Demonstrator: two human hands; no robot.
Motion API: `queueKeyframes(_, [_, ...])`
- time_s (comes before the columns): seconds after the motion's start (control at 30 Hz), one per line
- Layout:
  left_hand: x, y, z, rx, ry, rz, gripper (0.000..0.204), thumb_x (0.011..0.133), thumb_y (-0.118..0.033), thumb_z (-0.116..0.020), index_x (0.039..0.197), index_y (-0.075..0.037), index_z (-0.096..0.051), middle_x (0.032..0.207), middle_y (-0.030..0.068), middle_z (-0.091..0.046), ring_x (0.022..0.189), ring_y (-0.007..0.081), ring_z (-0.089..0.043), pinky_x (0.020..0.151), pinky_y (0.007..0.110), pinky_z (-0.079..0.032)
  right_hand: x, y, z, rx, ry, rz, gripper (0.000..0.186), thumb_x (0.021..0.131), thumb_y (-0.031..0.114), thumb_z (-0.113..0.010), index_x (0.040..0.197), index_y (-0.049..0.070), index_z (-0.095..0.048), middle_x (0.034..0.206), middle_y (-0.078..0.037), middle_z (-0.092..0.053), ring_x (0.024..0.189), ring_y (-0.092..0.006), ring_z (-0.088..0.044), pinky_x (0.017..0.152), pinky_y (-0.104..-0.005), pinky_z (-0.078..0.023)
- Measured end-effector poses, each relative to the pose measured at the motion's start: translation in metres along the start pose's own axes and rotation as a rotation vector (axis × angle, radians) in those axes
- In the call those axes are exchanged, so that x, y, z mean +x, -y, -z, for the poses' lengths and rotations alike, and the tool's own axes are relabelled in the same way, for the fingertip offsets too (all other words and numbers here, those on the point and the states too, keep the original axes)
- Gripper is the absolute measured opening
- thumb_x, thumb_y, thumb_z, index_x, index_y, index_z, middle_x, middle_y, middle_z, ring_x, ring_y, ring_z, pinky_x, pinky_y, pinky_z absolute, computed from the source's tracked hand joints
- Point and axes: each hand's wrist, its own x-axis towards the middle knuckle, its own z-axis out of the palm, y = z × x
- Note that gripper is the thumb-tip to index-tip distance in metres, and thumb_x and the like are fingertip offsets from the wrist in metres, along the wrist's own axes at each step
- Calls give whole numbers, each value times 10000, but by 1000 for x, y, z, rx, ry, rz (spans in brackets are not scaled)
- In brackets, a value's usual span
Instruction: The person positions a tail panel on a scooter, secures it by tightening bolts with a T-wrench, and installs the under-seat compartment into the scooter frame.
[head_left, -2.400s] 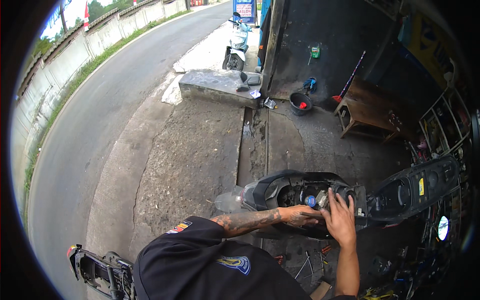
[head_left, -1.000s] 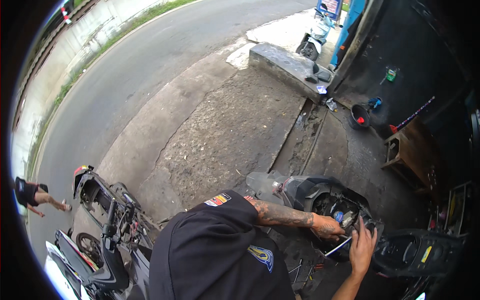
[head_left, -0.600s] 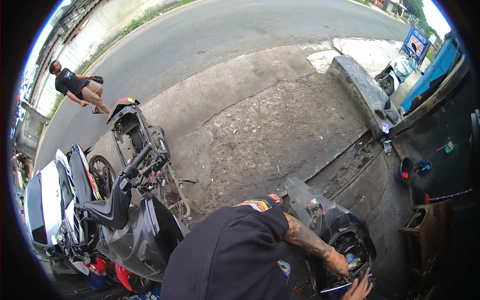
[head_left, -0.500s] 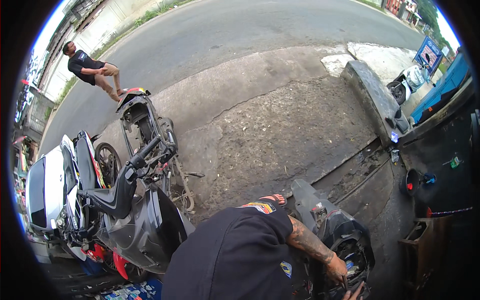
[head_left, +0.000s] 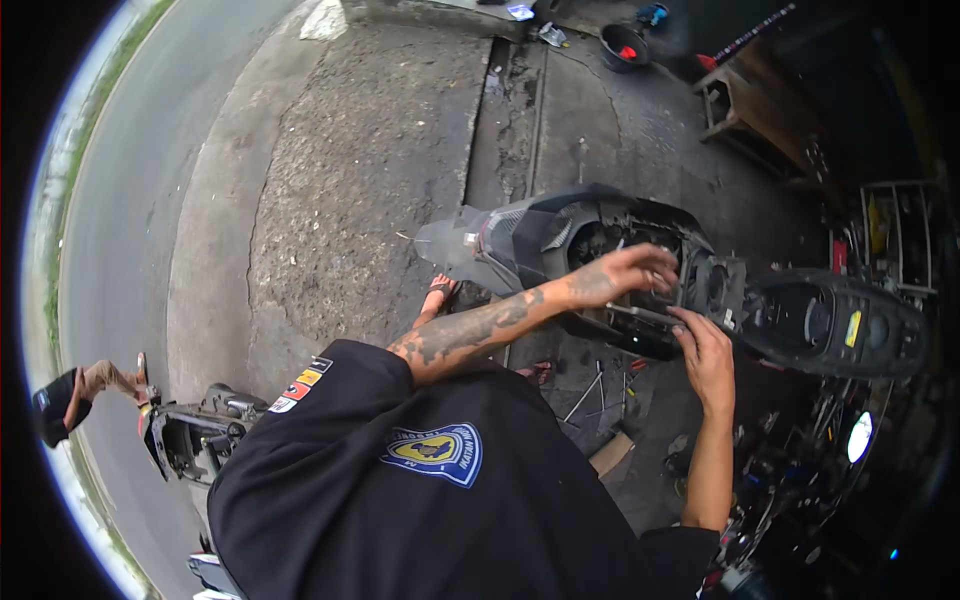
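A dark scooter [head_left: 540,235] stands in front of me, its seat [head_left: 835,325] tipped open with the underside showing. Over the open bay behind the seat hangs my left hand [head_left: 628,275], at the end of a tattooed forearm. Its fingers are curled and slightly blurred; what they hold, if anything, I cannot make out. My right hand [head_left: 706,350] reaches in from the near side. Its fingers are stretched out and the tips touch the near edge of the bay. Parts inside the bay are partly covered by my left hand.
Tools [head_left: 590,395] lie on the ground beside the scooter. Beyond it are a black bucket [head_left: 622,50], a wooden bench [head_left: 760,110] and a metal rack [head_left: 900,240]. A drain channel [head_left: 503,120] crosses the concrete. At left are a stripped motorbike [head_left: 195,430] and a person [head_left: 90,395].
The view has swung right and down, bringing the scooter to the middle. My hands, close together low in the bay before, are now apart, the left one lifted above it.
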Motion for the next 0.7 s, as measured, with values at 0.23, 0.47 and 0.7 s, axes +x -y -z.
queueKeyframes(0.23, [5, -27, -60, -249, -2, 53, 485, 1040, -409, -347, 1004, 24, -562, 666, 73, -565, 611, 171, -581, 649, 296, -492, -7, -23, 3, -86, 81, 93, 234, 879, 144, -629, 1084, 31, -638, 991, -150, -660, 937, -332, -612, 840, -409, -453])
queueKeyframes(0.47, [-14, 10, -83, -470, -204, -148, 443, 1016, -325, -432, 783, 22, -579, 521, -8, -436, 459, 43, -342, 457, 223, -255, 25, -57, 13, 115, 358, 147, 383, 796, 206, -729, 1134, 64, -622, 935, -152, -681, 855, -344, -659, 723, -414, -511])
queueKeyframes(0.7, [4, 0, -73, -377, -262, -195, 502, 1016, -310, -398, 669, 13, -564, 539, 68, -521, 459, 116, -431, 463, 270, -340, 79, -83, 3, 341, 940, 166, 723, 652, 50, -669, 1355, 145, -527, 914, -169, -698, 764, -379, -668, 639, -401, -538])
